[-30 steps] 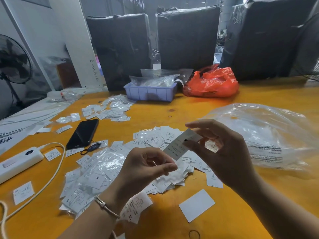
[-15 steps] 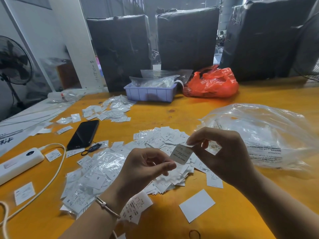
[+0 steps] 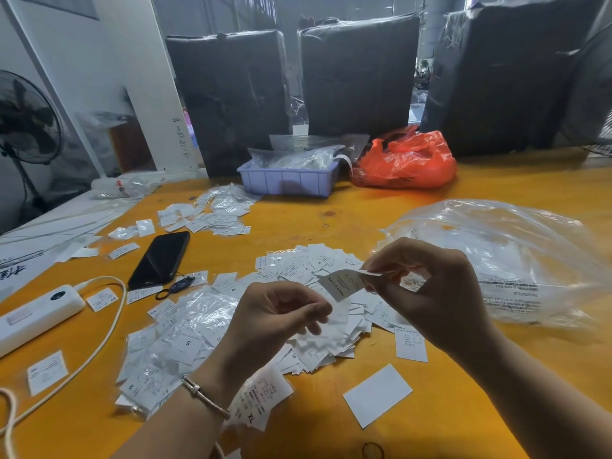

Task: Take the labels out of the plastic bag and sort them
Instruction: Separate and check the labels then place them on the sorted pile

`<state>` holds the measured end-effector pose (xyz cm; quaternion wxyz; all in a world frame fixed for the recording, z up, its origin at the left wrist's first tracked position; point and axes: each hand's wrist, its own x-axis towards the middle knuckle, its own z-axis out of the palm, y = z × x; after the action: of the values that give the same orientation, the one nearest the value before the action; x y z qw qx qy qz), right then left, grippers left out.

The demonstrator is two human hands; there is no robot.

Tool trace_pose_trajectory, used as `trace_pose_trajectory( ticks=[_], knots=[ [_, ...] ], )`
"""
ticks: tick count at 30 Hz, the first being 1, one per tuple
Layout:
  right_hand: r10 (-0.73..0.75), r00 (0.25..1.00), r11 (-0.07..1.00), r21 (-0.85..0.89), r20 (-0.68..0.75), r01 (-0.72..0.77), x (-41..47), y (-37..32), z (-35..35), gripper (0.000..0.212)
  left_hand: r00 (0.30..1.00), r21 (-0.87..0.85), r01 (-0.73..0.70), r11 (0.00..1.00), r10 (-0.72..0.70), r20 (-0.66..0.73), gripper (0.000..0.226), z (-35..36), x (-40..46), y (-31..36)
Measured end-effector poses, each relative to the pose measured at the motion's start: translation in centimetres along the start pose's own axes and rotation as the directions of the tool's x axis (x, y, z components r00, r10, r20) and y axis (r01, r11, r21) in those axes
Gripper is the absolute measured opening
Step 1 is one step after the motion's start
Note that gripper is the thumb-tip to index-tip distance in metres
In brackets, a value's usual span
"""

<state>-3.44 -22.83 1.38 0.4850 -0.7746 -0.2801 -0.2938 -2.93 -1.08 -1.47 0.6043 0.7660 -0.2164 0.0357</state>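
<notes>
My right hand (image 3: 430, 293) pinches one white label (image 3: 342, 284) printed "MADE IN CHINA" by its right end, above the table. My left hand (image 3: 275, 319) hovers just left of and below it, fingers curled with thumb against forefinger; nothing shows plainly between them. Under both hands lies a heap of loose white labels (image 3: 298, 266). Left of that is a pile of labels in small clear sleeves (image 3: 198, 323). A big crumpled clear plastic bag (image 3: 496, 260) lies on the right behind my right hand.
On the orange table (image 3: 331, 220) are a black phone (image 3: 160, 256), a white power strip (image 3: 36, 313) with cable, a farther label pile (image 3: 215, 210), a lilac tray (image 3: 288, 182), a red bag (image 3: 407, 160) and a blank white card (image 3: 377, 394). Black wrapped bales (image 3: 357, 77) stand behind.
My right hand has lowered and turned the label, so its printed face now shows. The label's free end has come away from my left thumb, and my left hand has barely moved.
</notes>
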Motion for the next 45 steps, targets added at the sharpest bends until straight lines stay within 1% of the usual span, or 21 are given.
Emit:
trace_pose_trajectory(
  ticks=[3, 8, 12, 16, 17, 19, 21, 22, 26, 30, 32, 35, 37, 39, 41, 42, 43, 44, 45],
  knots=[
    [0.023, 0.998, 0.999, 0.034, 0.058, -0.025, 0.1, -0.1, -0.1, 0.018, 1.0, -0.011, 0.002, 1.0, -0.002, -0.006, 0.013, -0.1, 0.0, 0.1],
    [0.028, 0.989, 1.0, -0.013, 0.143, -0.026, 0.0, 0.1, 0.0, 0.019, 0.999, 0.027, 0.001, 1.0, -0.002, 0.038, 0.011, 0.1, 0.0, 0.1],
    [0.071, 0.969, 0.997, 0.009, 0.236, -0.075, -0.1, 0.5, 0.4, 0.018, 0.999, 0.056, 0.001, 0.998, -0.004, 0.052, 0.014, 0.3, 0.0, 0.0],
    [0.13, 0.941, 0.985, 0.071, 0.312, -0.16, -0.4, 0.6, 1.0, 0.009, 0.998, 0.04, 0.007, 0.999, -0.01, 0.063, 0.011, 0.4, 0.0, -0.1],
    [0.141, 0.944, 0.984, 0.059, 0.297, -0.165, -0.4, 0.6, 1.1, 0.013, 0.998, 0.041, 0.009, 0.999, -0.012, 0.056, 0.011, 0.4, 0.1, -0.1],
    [0.172, 0.967, 0.979, 0.075, 0.19, -0.189, -0.3, 0.7, 1.0, 0.023, 0.999, 0.038, 0.022, 0.999, -0.024, 0.031, 0.01, 0.3, 0.1, -0.1],
    [0.184, 0.979, 0.974, 0.121, 0.092, -0.194, -0.1, 0.7, 0.7, 0.023, 0.999, 0.019, 0.035, 0.999, -0.035, 0.009, 0.009, 0.2, 0.1, -0.2],
    [0.181, 0.981, 0.975, 0.118, 0.075, -0.189, -0.1, 0.7, 0.7, 0.022, 0.999, 0.011, 0.037, 0.999, -0.037, 0.002, 0.009, 0.2, 0.2, -0.1],
    [0.151, 0.978, 0.984, 0.075, 0.142, -0.163, -0.4, 0.4, 1.4, 0.015, 0.999, -0.035, 0.044, 0.998, -0.044, -0.005, 0.008, 0.3, 0.2, -0.2],
    [0.111, 0.985, 0.992, 0.05, 0.13, -0.118, -0.6, 0.5, 1.7, 0.018, 0.999, -0.032, 0.045, 0.998, -0.045, -0.007, 0.012, 0.2, 0.2, -0.3],
    [0.092, 0.982, 0.994, 0.034, 0.166, -0.099, -0.7, 0.6, 1.9, 0.019, 0.999, -0.025, 0.039, 0.999, -0.039, -0.006, 0.012, 0.2, 0.3, -0.4],
    [0.121, 0.958, 0.988, 0.059, 0.261, -0.141, -0.9, 0.8, 2.3, 0.021, 1.0, 0.022, 0.027, 0.999, -0.027, -0.005, 0.013, 0.2, 0.2, -0.6],
    [0.154, 0.949, 0.978, 0.091, 0.275, -0.186, -0.9, 1.1, 2.2, 0.018, 0.999, 0.049, 0.032, 0.998, -0.032, -0.01, 0.016, 0.2, 0.3, -0.6],
    [0.19, 0.954, 0.974, 0.079, 0.233, -0.214, -0.6, 1.6, 1.6, 0.015, 0.998, 0.049, 0.046, 0.998, -0.044, -0.04, 0.017, -0.1, 0.4, -0.4],
    [0.22, 0.969, 0.975, -0.012, 0.113, -0.22, -0.1, 2.6, 0.7, 0.014, 0.995, 0.039, 0.067, 0.997, -0.064, -0.078, 0.017, -0.7, 0.4, -0.3],
    [0.229, 0.973, 0.969, -0.095, 0.026, -0.226, 0.1, 3.2, 0.2, 0.013, 0.993, 0.055, 0.083, 0.995, -0.078, -0.091, 0.016, -1.2, 0.5, -0.2],
    [0.236, 0.97, 0.948, -0.204, -0.064, -0.245, 0.3, 4.0, -0.3, 0.012, 0.99, 0.108, 0.102, 0.989, -0.091, -0.105, 0.011, -1.8, 0.5, -0.4],
    [0.247, 0.958, 0.902, -0.327, -0.145, -0.282, 0.5, 4.7, -0.9, 0.01, 0.986, 0.185, 0.13, 0.974, -0.108, -0.123, 0.007, -2.4, 0.6, -0.6],
    [0.264, 0.942, 0.831, -0.446, -0.208, -0.332, 0.7, 5.4, -1.5, 0.01, 0.981, 0.283, 0.16, 0.946, -0.121, -0.151, 0.009, -3.0, 0.6, -0.9]
  ],
)
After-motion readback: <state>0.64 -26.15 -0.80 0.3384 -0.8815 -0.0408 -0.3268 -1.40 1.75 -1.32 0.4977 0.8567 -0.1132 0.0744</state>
